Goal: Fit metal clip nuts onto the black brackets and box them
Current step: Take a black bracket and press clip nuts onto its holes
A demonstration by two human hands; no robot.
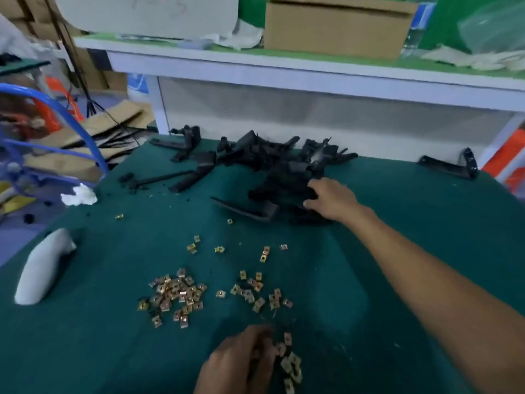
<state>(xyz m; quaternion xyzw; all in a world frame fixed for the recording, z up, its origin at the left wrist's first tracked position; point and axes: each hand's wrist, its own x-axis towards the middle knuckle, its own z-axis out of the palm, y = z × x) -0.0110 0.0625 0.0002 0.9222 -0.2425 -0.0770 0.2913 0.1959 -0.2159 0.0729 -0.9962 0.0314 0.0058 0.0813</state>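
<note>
Black brackets point(278, 166) heaped at the far edge of the bench point(412, 228), brass-coloured clip nuts point(176, 294) strewn nearer.
The brackets are long-armed, angled black plastic pieces. Most lie tangled in one pile at the middle of the far edge, several lie loose towards the far left corner, and one lies alone near the far right corner. The clip nuts are small, square, folded metal pieces in two loose clusters mid-bench, with strays towards the pile and a few more at the near edge.
</note>
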